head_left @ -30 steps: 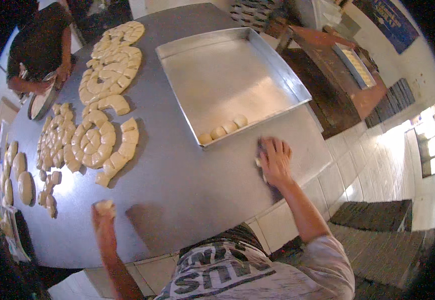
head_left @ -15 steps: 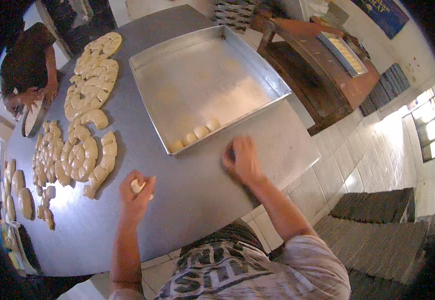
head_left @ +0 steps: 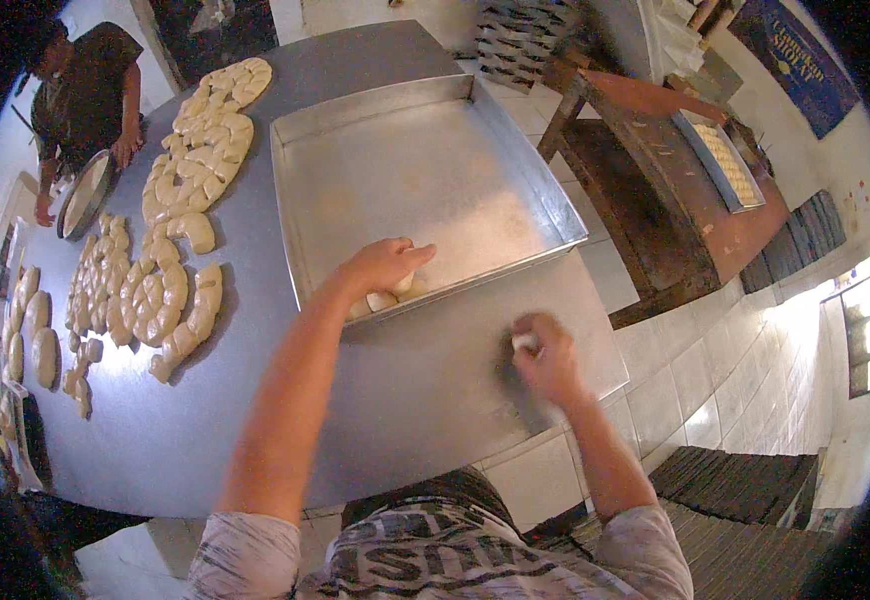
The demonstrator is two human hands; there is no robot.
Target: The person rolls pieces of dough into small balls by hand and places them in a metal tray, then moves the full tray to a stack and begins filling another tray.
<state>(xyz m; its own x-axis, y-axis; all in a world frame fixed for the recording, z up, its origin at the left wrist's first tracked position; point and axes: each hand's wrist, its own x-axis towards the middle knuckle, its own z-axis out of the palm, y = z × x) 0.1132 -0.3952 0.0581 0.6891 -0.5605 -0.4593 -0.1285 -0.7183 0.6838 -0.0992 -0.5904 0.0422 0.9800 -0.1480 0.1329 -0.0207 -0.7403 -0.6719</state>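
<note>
My left hand (head_left: 380, 268) reaches over the near wall of a large square metal tray (head_left: 395, 165). Its fingers are closed on a pale dough ball (head_left: 407, 283), low at the tray's near left edge. Beside it sits another small dough ball (head_left: 382, 300); the hand hides part of the row there. On the table right of the tray's near corner, my right hand (head_left: 553, 362) curls round a dough ball (head_left: 525, 343), which shows between thumb and fingers. That hand is slightly blurred.
Divided dough pieces (head_left: 195, 165) lie in long clusters on the grey table (head_left: 345, 440)'s left side. At the far left a person (head_left: 90, 95) handles a round pan (head_left: 87, 195). A wooden table (head_left: 655, 180) on the right bears a filled tray (head_left: 720, 160).
My left hand has moved from the table into the tray with its dough ball. My right hand has shifted right and nearer me, and dough now shows in it. The view has shifted slightly.
</note>
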